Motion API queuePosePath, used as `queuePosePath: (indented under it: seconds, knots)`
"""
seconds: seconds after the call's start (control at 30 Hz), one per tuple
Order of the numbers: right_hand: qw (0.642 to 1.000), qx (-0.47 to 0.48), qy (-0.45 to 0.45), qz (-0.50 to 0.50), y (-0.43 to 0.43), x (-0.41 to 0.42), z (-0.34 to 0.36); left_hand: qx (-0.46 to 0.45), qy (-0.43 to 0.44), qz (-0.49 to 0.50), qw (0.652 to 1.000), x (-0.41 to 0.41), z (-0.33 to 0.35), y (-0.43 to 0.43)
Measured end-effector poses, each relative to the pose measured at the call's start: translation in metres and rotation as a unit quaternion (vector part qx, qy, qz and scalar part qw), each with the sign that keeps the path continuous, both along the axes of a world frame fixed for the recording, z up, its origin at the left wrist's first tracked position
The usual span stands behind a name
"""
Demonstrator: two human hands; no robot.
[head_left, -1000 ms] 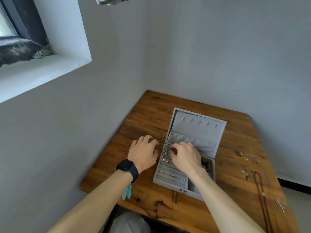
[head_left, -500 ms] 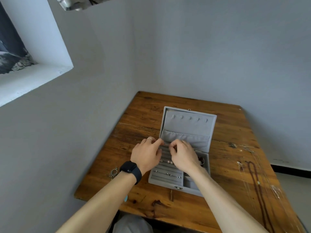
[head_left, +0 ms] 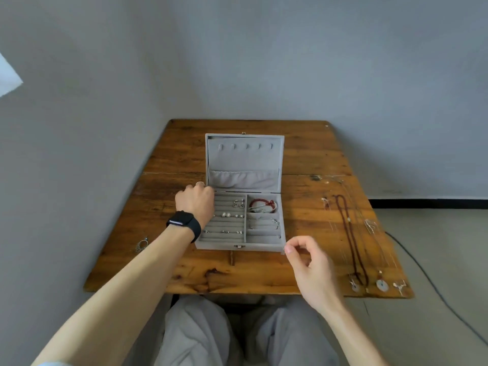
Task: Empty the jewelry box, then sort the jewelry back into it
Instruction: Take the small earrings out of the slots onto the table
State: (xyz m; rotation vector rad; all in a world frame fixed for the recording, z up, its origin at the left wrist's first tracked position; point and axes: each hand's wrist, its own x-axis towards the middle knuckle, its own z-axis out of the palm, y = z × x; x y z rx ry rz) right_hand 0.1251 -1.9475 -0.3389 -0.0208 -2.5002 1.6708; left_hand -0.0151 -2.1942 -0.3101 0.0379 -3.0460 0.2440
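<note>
1. Far left: a small silver ornament [head_left: 142, 244] lies loose on the tabletop [head_left: 237, 273], well apart from the jewelry box [head_left: 219, 245].

2. The left hand [head_left: 196, 203], with a dark watch [head_left: 184, 224] at the wrist, sits at the rear-left corner of the tray. Its grip is curled, knuckles up. The fingertips are hidden, so whether they pinch anything cannot be told.

3. The box stands mid-tabletop with its lid [head_left: 244, 159] open and upright. Tray contents:
- Left section, padded rolls: small studs and rings [head_left: 232, 215] seated in several slots.
- Right rear compartment: a red bracelet [head_left: 262, 204] together with a silver bangle.
- Right middle compartment: thin silver pieces [head_left: 264, 223].

4. The right hand [head_left: 309, 265] hovers just beside the front-right corner of the box. Its grip is thumb and forefinger pressed tip to tip. Whether a tiny item sits between them cannot be told.

5. Far right: necklaces [head_left: 351, 233] lie stretched lengthwise, with the pendants toward the near edge.

Handling, by judgement: every piece is light, hard and likely slippery.
- Studs: pinch the head and pull straight out of the roll.
- Bracelet: take hold across the band.
- Chains: these are limp and prone to tangle, so lift them by the clasp or pendant, one at a time.

Emptying appears partly complete.
</note>
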Motion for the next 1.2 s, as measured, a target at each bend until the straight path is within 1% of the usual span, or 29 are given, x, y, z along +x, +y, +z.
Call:
queuePosePath:
  seconds: [0.17, 0.3, 0.43, 0.53, 0.6, 0.67, 0.8, 0.9, 0.97, 1.03, 1.13, 1.2]
  knots:
    - [0.999, -0.018, -0.007, -0.038, 0.015, 0.028, -0.016, 0.026, -0.024, -0.005, 0.999, -0.006, 0.005, 0.0]
    - [0.999, -0.016, -0.013, -0.044, 0.02, 0.038, -0.02, 0.085, -0.016, -0.022, 0.996, -0.001, 0.017, -0.007]
    - [0.999, -0.007, -0.01, -0.038, 0.018, 0.04, -0.018, 0.187, 0.043, -0.029, 0.981, 0.01, 0.033, -0.024]
    - [1.0, 0.001, -0.009, -0.028, 0.01, 0.039, -0.016, 0.293, 0.083, -0.028, 0.952, 0.029, 0.042, -0.037]
    - [1.0, 0.007, -0.004, -0.017, 0.002, 0.038, -0.015, 0.349, 0.084, -0.025, 0.933, 0.046, 0.042, -0.045]
    - [1.0, 0.014, 0.001, -0.001, -0.009, 0.036, -0.015, 0.374, 0.066, -0.021, 0.925, 0.065, 0.038, -0.052]
    - [0.998, 0.045, 0.002, 0.051, -0.036, 0.032, -0.017, 0.394, 0.009, -0.031, 0.918, 0.106, 0.017, -0.063]
    - [0.992, 0.083, 0.01, 0.098, -0.058, 0.03, -0.018, 0.389, -0.081, -0.056, 0.916, 0.13, -0.003, -0.069]
    - [0.986, 0.108, 0.008, 0.127, -0.072, 0.03, -0.019, 0.391, -0.14, -0.072, 0.907, 0.14, -0.013, -0.072]
    - [0.979, 0.132, -0.003, 0.152, -0.086, 0.029, -0.02, 0.389, -0.179, -0.083, 0.9, 0.144, -0.017, -0.072]
    - [0.97, 0.167, -0.019, 0.177, -0.102, 0.019, -0.023, 0.37, -0.202, -0.093, 0.902, 0.139, -0.02, -0.067]
    - [0.967, 0.179, -0.028, 0.179, -0.111, 0.009, -0.023, 0.375, -0.198, -0.084, 0.901, 0.131, -0.02, -0.064]
